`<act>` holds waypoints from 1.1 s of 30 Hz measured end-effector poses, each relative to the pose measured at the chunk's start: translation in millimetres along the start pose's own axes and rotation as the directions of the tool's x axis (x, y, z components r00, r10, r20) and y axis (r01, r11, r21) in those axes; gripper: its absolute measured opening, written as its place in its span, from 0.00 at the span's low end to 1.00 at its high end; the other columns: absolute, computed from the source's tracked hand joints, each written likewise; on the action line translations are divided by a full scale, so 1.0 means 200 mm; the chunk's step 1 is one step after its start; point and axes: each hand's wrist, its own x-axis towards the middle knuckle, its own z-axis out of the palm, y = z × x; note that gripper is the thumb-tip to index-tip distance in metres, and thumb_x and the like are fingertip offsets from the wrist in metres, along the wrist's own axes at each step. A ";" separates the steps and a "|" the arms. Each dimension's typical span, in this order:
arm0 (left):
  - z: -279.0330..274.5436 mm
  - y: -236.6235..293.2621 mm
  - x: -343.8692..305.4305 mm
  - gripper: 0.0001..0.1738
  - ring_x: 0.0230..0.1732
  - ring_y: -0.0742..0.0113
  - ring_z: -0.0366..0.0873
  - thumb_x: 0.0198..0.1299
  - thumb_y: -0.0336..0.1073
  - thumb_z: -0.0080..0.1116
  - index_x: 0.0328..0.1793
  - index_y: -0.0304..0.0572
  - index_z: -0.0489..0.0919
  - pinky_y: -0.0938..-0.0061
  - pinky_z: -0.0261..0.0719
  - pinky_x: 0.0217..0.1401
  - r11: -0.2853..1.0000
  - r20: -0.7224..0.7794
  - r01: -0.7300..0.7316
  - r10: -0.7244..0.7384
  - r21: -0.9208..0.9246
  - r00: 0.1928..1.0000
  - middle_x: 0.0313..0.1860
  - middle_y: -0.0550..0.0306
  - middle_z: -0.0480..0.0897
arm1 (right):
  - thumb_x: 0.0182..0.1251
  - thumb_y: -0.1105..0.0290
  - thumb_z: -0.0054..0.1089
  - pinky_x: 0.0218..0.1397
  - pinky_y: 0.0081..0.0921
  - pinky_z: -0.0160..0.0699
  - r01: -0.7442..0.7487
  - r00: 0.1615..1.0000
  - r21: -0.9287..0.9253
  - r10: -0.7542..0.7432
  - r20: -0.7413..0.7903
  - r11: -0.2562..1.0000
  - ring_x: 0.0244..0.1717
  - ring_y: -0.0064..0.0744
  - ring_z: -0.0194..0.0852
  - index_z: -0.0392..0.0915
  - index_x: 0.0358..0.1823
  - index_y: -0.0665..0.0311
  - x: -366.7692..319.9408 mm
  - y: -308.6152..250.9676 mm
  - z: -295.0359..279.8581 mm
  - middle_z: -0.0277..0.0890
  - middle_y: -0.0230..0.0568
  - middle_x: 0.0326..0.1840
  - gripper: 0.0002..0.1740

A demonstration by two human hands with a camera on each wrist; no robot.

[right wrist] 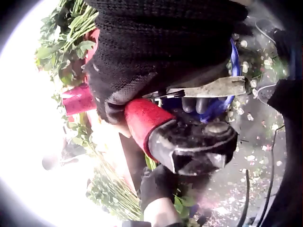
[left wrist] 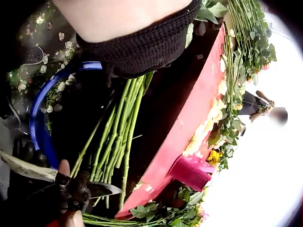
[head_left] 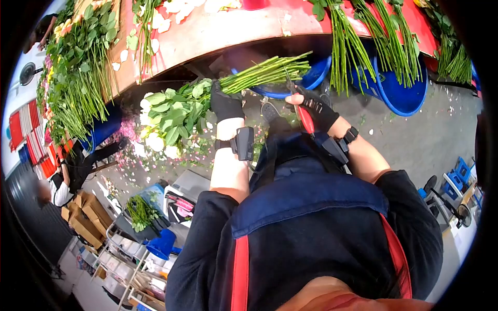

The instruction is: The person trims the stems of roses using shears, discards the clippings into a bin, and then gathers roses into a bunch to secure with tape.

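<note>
My gloved left hand grips a bunch of white roses around the stems, just behind the leaves. The blooms point left and the bare green stems stretch right, over a blue bucket. In my gloved right hand, the fingers curl round red-handled pruning shears, held by the cut ends. The left wrist view has the shears' metal blade right at the lower stems. One handle shows red and the other worn and pale in the right wrist view.
A red-topped table curves ahead, with stem bunches overhanging its edge and a pink mug on top. Another blue bucket stands right. Petals litter the floor. At left are another person and a loaded cart.
</note>
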 end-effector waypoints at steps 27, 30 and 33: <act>-0.04 0.09 -0.05 0.10 0.48 0.61 0.78 0.69 0.31 0.42 0.51 0.36 0.72 0.67 0.79 0.54 0.929 -0.144 0.071 -0.132 -0.363 0.981 0.48 0.51 0.80 | 0.58 0.57 0.61 0.32 0.20 0.69 0.167 0.977 -0.329 -0.201 -0.072 0.930 0.29 0.20 0.71 0.76 0.53 0.67 -0.01 0.31 -0.17 0.74 0.30 0.29 0.26; -0.08 0.06 -0.05 0.12 0.48 0.58 0.78 0.69 0.35 0.43 0.51 0.38 0.74 0.62 0.77 0.56 0.927 -0.132 0.072 -0.128 -0.368 0.983 0.47 0.50 0.80 | 0.56 0.52 0.61 0.32 0.22 0.67 0.088 0.996 -0.274 -0.089 0.008 0.958 0.29 0.21 0.70 0.77 0.47 0.65 -0.05 0.12 -0.08 0.73 0.31 0.29 0.26; -0.02 0.06 -0.14 0.13 0.48 0.53 0.78 0.69 0.39 0.44 0.49 0.39 0.75 0.57 0.75 0.58 0.807 -0.131 0.134 -0.253 -0.576 0.959 0.46 0.50 0.81 | 0.52 0.52 0.64 0.35 0.27 0.67 -0.004 0.999 -0.217 -0.005 -0.042 0.976 0.33 0.25 0.70 0.75 0.37 0.64 -0.04 0.05 -0.04 0.74 0.33 0.32 0.22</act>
